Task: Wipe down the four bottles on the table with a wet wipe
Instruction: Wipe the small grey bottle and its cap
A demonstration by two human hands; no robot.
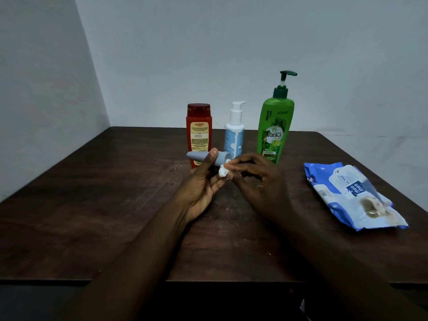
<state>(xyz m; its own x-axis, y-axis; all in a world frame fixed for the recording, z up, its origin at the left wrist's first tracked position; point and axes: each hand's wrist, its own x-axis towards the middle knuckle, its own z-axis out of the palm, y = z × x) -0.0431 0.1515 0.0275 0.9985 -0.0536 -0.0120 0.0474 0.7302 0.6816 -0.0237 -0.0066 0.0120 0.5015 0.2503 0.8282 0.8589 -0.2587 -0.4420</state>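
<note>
Over the table [92,205], grips a grey tube [196,157] sideways in the left hand [203,184], hiding the foot of the red Karthika bottle [198,130]; pinches a wadded wet wipe [223,170] to its wide end with the right hand [259,179], masking the white pump bottle [235,133] below; rightward, green Vatika bottle [275,126].

Dim, bluish light; soft focus, bowed edges.

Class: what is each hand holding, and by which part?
The left hand grips the grey tube round its middle; the right hand pinches a crumpled wet wipe in its fingertips, against the tube's wide end.
</note>
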